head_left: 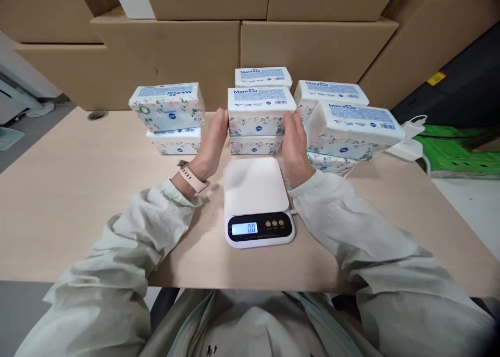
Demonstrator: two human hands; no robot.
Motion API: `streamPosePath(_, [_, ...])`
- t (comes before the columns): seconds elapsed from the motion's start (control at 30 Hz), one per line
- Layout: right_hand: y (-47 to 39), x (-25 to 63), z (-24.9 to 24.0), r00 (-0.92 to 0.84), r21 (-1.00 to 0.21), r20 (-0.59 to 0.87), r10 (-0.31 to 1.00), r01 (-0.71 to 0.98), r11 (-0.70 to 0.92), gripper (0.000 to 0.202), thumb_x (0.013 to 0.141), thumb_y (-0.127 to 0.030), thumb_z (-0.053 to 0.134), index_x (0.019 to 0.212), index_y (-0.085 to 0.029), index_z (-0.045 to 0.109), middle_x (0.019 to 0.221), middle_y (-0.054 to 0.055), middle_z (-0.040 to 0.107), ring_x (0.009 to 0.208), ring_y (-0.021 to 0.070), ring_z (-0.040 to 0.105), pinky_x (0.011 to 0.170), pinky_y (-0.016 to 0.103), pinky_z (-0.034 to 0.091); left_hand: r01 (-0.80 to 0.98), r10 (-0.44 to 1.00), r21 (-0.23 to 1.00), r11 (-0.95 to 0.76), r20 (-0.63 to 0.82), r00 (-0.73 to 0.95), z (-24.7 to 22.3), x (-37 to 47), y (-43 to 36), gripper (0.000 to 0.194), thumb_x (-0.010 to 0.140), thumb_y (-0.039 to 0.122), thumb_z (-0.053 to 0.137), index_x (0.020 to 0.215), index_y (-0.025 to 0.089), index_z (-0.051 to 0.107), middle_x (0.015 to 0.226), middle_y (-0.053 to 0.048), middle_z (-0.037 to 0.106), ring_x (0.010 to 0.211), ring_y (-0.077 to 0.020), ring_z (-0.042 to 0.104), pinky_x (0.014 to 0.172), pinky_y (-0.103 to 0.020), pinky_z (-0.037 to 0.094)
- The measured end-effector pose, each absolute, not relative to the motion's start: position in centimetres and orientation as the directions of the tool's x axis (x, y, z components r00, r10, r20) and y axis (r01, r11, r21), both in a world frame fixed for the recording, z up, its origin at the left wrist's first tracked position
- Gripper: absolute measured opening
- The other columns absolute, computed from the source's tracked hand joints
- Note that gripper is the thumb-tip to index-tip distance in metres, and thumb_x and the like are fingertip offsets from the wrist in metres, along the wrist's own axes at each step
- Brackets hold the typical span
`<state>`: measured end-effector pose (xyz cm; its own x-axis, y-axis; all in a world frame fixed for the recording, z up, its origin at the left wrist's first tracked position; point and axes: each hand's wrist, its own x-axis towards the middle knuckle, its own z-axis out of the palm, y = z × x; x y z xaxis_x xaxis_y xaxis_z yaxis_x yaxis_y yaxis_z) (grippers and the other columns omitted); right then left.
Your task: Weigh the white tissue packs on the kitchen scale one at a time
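My left hand (214,146) lies along the left side of the upper tissue pack (262,99) in the middle stack, its fingers straight and pointing away from me. Against that pack's right side rests my right hand (295,148), so the pack is clasped between both hands. Under it sits a lower tissue pack (255,145). Just in front of the stack, between my forearms, a white kitchen scale (255,182) bears nothing and its lit display (245,228) reads 0.0.
To the left, two floral tissue packs (172,107) are stacked. More tissue packs (353,130) stand on the right, and one pack (262,76) is behind the middle stack. Cardboard boxes (167,62) line the table's back. A white power strip (406,149) lies at the right edge.
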<state>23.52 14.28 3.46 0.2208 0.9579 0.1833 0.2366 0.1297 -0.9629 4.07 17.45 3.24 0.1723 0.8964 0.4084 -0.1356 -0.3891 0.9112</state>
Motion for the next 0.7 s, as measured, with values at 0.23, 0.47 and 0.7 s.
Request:
streamPosePath(0.23, [6.2, 24.5, 6.2, 0.006, -0.943, 0.307, 0.952, 0.138, 0.303, 0.057, 0.111, -0.05, 0.041, 0.167, -0.04, 0.038, 0.176, -0.005, 0.044, 0.167, 0.0186, 0.037, 0.139, 0.044, 0.034, -0.018, 0.865, 0.91, -0.413, 0.399, 0.304, 5.4, 2.4, 8.7, 0.061, 0.108, 0.073, 0.042, 0.158, 0.042, 0.057, 0.174, 0.008, 0.042, 0.173, -0.0271, 0.015, 0.145, -0.053, 0.009])
streamPosePath(0.47, [-0.1, 26.6, 1.8, -0.115, -0.973, 0.194, 0.974, 0.1, 0.206, 0.065, 0.11, -0.049, 0.051, 0.171, -0.044, 0.03, 0.178, -0.006, 0.042, 0.167, 0.0233, 0.038, 0.139, 0.047, 0.037, 0.063, 0.893, 0.94, -0.334, 0.295, 0.34, 1.5, 1.0, 1.3, 0.061, 0.114, 0.056, 0.033, 0.172, 0.036, 0.036, 0.181, 0.002, 0.029, 0.172, -0.0301, 0.016, 0.145, -0.055, 0.016])
streamPosePath(0.7, [0.1, 27.5, -1.4, 0.083, -0.962, 0.269, 0.96, 0.073, 0.263, 0.05, 0.109, -0.047, 0.053, 0.158, -0.046, 0.054, 0.168, -0.007, 0.057, 0.16, 0.0242, 0.051, 0.137, 0.051, 0.04, 0.009, 0.93, 0.969, -0.246, 0.234, 0.284, -0.1, 0.6, 1.4, 0.065, 0.112, 0.059, 0.039, 0.174, 0.039, 0.03, 0.183, 0.007, 0.018, 0.174, -0.0291, 0.005, 0.146, -0.055, 0.006])
